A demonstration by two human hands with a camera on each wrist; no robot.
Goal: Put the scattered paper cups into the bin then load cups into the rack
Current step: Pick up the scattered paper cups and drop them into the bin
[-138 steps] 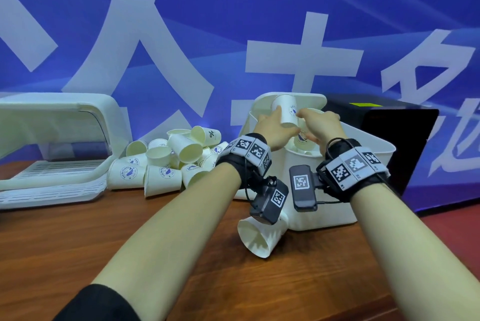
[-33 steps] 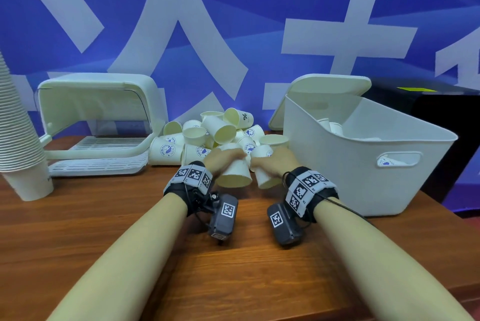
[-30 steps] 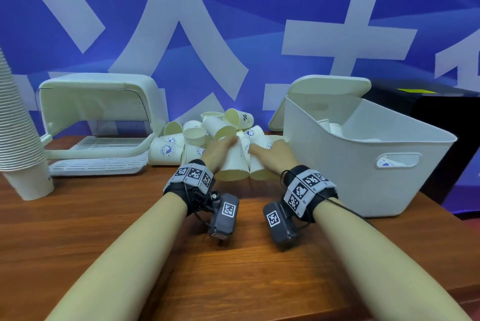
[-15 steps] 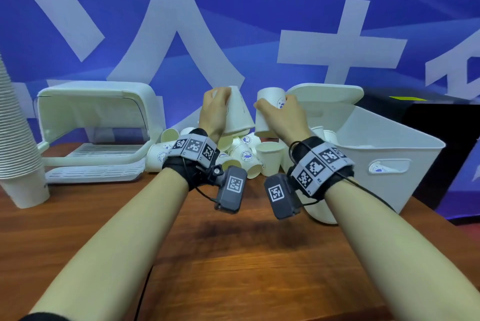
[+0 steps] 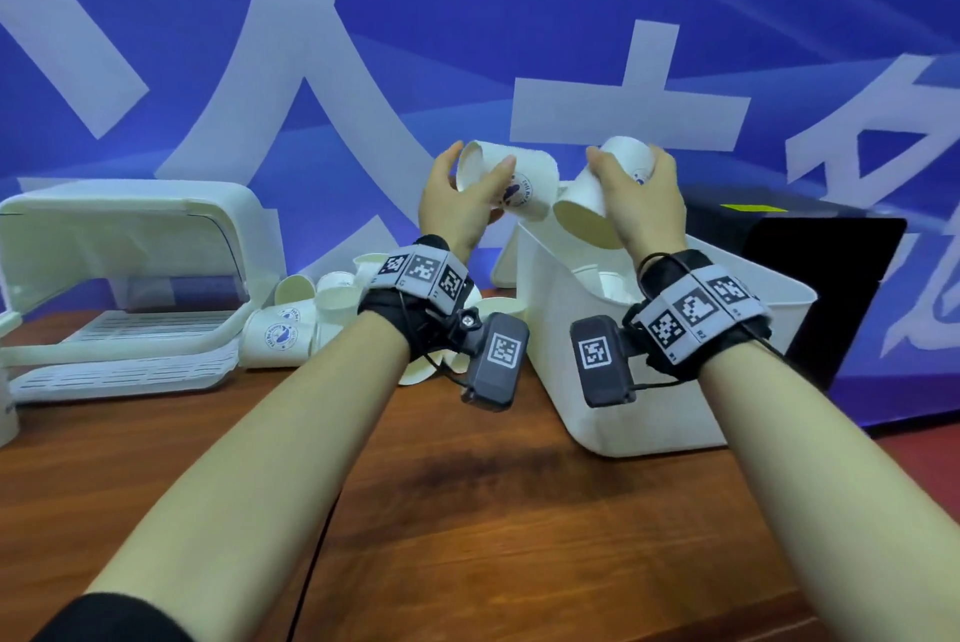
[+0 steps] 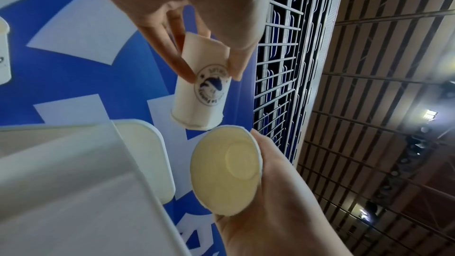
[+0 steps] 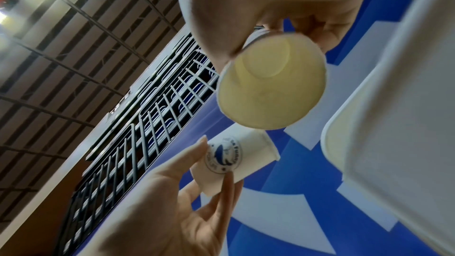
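Observation:
My left hand [image 5: 480,168] pinches a white paper cup [image 5: 530,184] with a blue logo, tipped on its side, above the left end of the white bin [image 5: 649,381]. My right hand [image 5: 628,163] grips a second paper cup [image 5: 587,210], its mouth tilted down toward me, over the bin's opening. In the left wrist view the left hand [image 6: 213,75] holds the logo cup [image 6: 204,92]. In the right wrist view the right hand [image 7: 273,50] holds the open-mouthed cup [image 7: 270,85]. Several cups lie inside the bin. A pile of loose cups [image 5: 306,314] sits left of it. The white rack [image 5: 130,277] stands at far left.
The bin's lid [image 5: 506,267] leans behind its left end. A black box [image 5: 810,288] stands right of the bin. The wooden table [image 5: 467,511] stretches toward me under both forearms. A blue banner fills the back.
Both hands picked a cup each out of the pile, lifted them and carried them up and right to above the bin. The left cup has tipped sideways.

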